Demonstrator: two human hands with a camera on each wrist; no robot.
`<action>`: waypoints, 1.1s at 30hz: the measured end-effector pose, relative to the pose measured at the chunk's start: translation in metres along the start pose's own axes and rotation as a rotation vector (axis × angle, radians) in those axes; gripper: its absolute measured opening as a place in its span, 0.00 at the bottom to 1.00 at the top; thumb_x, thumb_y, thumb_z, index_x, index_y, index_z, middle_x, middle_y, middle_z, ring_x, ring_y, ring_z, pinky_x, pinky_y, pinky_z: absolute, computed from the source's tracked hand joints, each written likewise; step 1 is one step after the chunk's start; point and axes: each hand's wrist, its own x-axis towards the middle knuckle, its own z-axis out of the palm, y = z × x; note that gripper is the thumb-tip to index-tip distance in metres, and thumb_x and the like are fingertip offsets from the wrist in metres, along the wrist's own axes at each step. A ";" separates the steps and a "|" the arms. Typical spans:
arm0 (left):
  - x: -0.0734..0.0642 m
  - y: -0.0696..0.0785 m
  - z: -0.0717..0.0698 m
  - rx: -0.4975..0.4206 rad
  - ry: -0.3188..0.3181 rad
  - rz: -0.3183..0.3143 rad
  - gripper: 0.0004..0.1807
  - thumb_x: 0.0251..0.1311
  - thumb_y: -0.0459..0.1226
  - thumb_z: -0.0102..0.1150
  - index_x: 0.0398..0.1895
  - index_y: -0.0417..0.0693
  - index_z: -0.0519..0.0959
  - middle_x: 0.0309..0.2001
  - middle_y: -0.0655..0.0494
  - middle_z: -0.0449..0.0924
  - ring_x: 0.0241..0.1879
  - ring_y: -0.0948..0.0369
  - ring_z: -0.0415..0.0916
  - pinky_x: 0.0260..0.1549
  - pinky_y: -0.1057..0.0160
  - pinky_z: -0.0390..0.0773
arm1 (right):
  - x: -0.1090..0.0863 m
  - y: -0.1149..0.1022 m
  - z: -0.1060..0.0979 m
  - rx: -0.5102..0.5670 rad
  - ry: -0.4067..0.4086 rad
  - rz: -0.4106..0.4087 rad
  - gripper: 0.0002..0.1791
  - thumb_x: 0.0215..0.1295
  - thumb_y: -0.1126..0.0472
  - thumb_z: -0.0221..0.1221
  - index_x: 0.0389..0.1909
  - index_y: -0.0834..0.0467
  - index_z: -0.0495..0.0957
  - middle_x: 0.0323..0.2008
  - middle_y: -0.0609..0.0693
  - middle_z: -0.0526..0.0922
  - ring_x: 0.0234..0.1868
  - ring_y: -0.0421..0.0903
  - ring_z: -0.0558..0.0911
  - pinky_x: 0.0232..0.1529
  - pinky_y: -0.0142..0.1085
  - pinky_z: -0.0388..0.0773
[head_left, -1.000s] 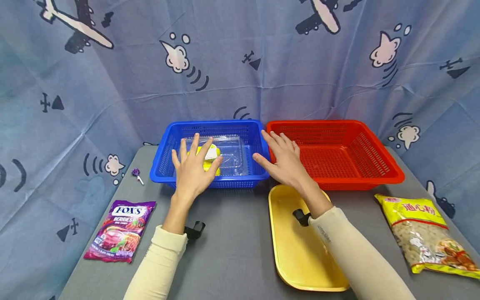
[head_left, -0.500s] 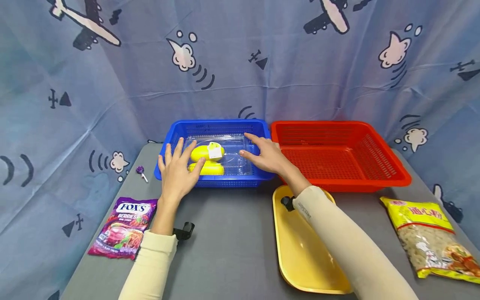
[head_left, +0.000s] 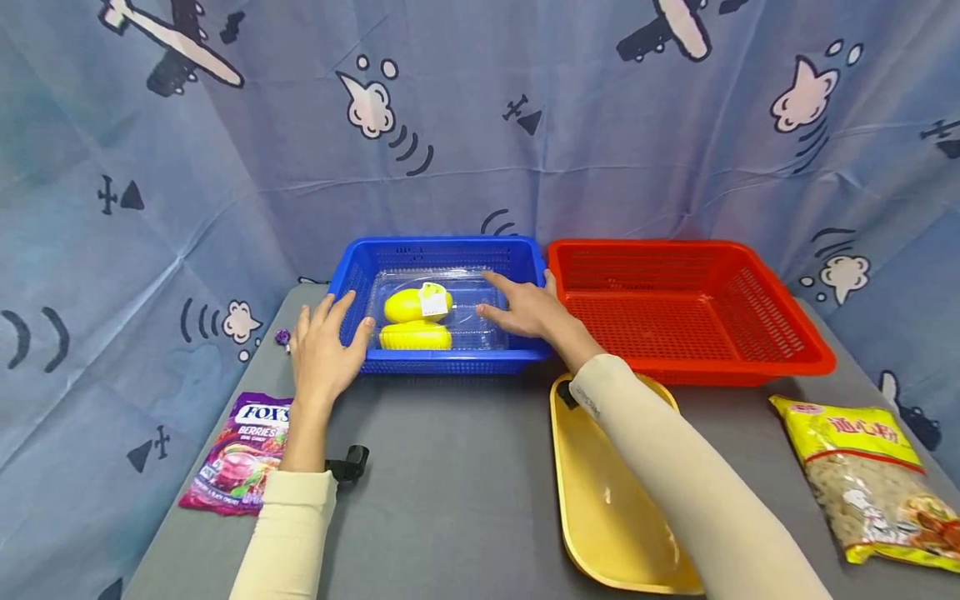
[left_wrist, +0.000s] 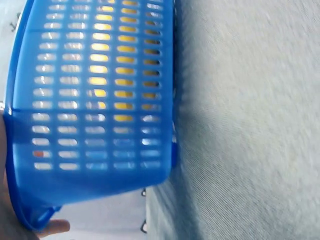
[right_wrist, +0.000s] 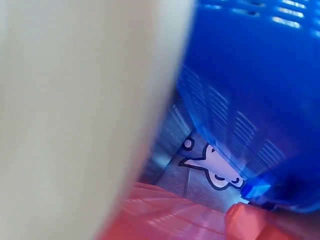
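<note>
A blue perforated plastic basket (head_left: pixel 442 357) stands at the back of the table. In it lies a clear plastic box (head_left: pixel 474 321) with a smooth yellow oval thing (head_left: pixel 402 307) bearing a white label and a ridged yellow thing (head_left: pixel 415 337). My left hand (head_left: pixel 321 358) is at the basket's left end, fingers extended along the rim and thumb near the front corner. In the left wrist view, a fingertip (left_wrist: pixel 56 228) shows past the basket's corner. My right hand (head_left: pixel 531 310) straddles the right rim, thumb and index finger extended inside; its other fingers are mostly hidden.
A red basket (head_left: pixel 693 373) stands close beside the blue one. A yellow tray (head_left: pixel 607 517) lies under my right forearm. A pasta bag (head_left: pixel 862 475) is at right; a purple candy bag (head_left: pixel 240 458) and lollipop (head_left: pixel 282 337) are at left. A patterned curtain (head_left: pixel 600 125) hangs behind.
My left hand has moved from over the blue basket to its left end. My right hand has lowered onto the right rim. The basket shows no clear shift beside the red one.
</note>
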 end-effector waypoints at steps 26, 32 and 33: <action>0.001 -0.013 -0.003 -0.014 -0.076 0.064 0.30 0.72 0.52 0.51 0.73 0.52 0.70 0.79 0.42 0.59 0.76 0.29 0.51 0.69 0.23 0.51 | -0.007 0.002 -0.018 0.545 0.245 0.010 0.27 0.68 0.49 0.60 0.69 0.42 0.73 0.23 0.48 0.72 0.25 0.46 0.72 0.29 0.35 0.69; 0.001 -0.012 -0.004 -0.029 -0.085 0.052 0.29 0.74 0.53 0.48 0.74 0.53 0.69 0.79 0.43 0.57 0.76 0.29 0.51 0.69 0.24 0.50 | -0.016 -0.002 -0.033 0.640 0.358 -0.003 0.26 0.66 0.53 0.63 0.65 0.42 0.76 0.23 0.49 0.72 0.24 0.44 0.72 0.25 0.34 0.68; 0.001 -0.012 -0.004 -0.031 -0.086 0.051 0.29 0.75 0.52 0.47 0.74 0.53 0.69 0.79 0.43 0.57 0.76 0.29 0.51 0.70 0.24 0.50 | -0.019 -0.004 -0.037 0.651 0.372 -0.013 0.26 0.65 0.53 0.63 0.65 0.43 0.76 0.23 0.49 0.73 0.25 0.45 0.72 0.25 0.34 0.69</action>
